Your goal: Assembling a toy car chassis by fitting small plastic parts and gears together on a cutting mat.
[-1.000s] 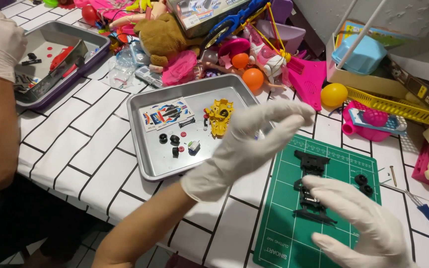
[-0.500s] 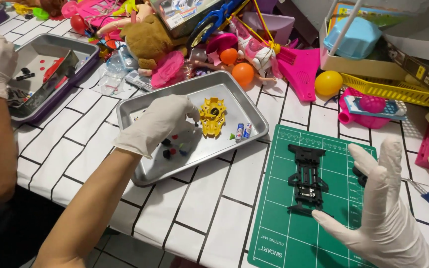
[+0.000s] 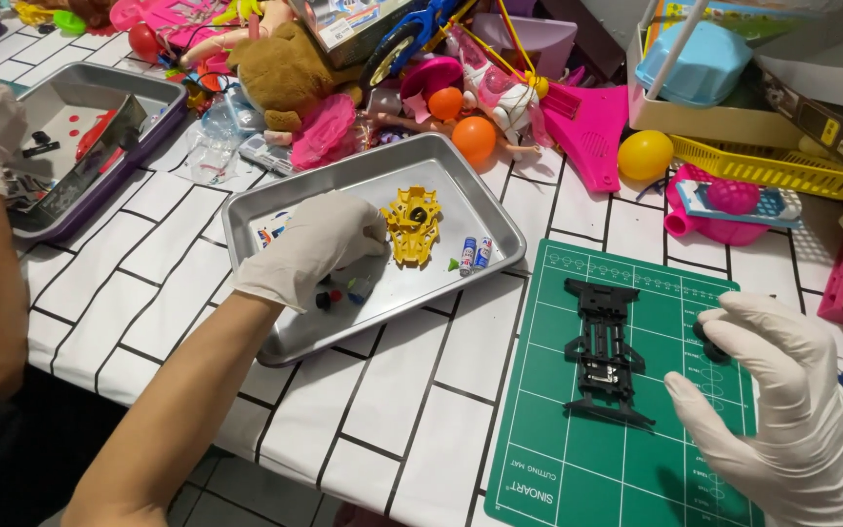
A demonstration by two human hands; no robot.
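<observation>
A: Head view; where's the left hand (image 3: 314, 246)?
B: Inside the steel tray (image 3: 461, 181), palm down, fingers curled over small black parts (image 3: 324, 301); can't tell if it grips any; yellow toy body (image 3: 414, 224) just beside it.
A: Right hand (image 3: 782, 415)?
B: Spread open, empty, over the green mat (image 3: 558, 459); black chassis (image 3: 602, 351) beside it, right of tray.

A colourful printed box (image 3: 358, 24) lies among toys at top centre. A dark carton (image 3: 826, 117) sits top right. A small printed card (image 3: 273, 232) lies in the tray (image 3: 480, 210).
</observation>
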